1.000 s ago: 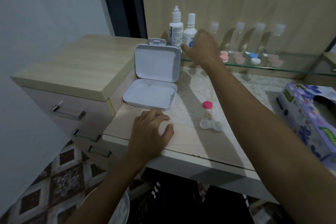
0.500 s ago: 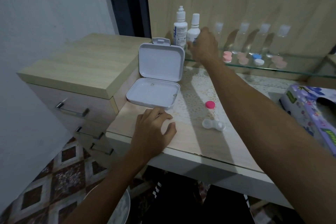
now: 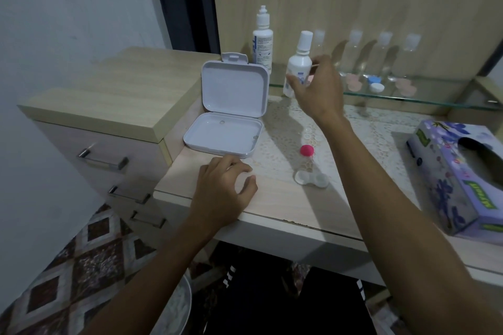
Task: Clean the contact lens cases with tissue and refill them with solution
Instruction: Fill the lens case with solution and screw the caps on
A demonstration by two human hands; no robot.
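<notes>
1. While the right hand (image 3: 317, 87) reaches far back to the small white bottle (image 3: 298, 64), its thumb and fingers are curled round the bottle's lower body, so I take it to be gripping it; the palm side is turned away, and I cannot see how firm the hold is.
2. That bottle stands upright, long axis vertical, at the back of the desk (image 3: 277, 207) by the edge of the glass shelf (image 3: 435, 98). A taller bottle (image 3: 262, 38) stands just beside it to the left.
3. What matters for the pour: the clear lens case (image 3: 312, 178) lies on the desk well forward of the bottle, below the right forearm. Its two cups run side by side, left to right.
4. Its pink cap (image 3: 307, 150) lies apart from it, a little further back.
5. The left hand (image 3: 221, 193) rests near the desk's front edge with fingers loosely bent, holding nothing. It is the nearer hand to the case, just left of it, and looks free to steady it.
6. An open white box (image 3: 226, 133) sits just behind the left hand.
7. The tissue box (image 3: 460, 179) lies far right, partly cut off by the frame.
8. Hard to make out: whether the cups are wet or dry, whether a second cap is off, and the bottle's label. More cases on the shelf are blurred.
</notes>
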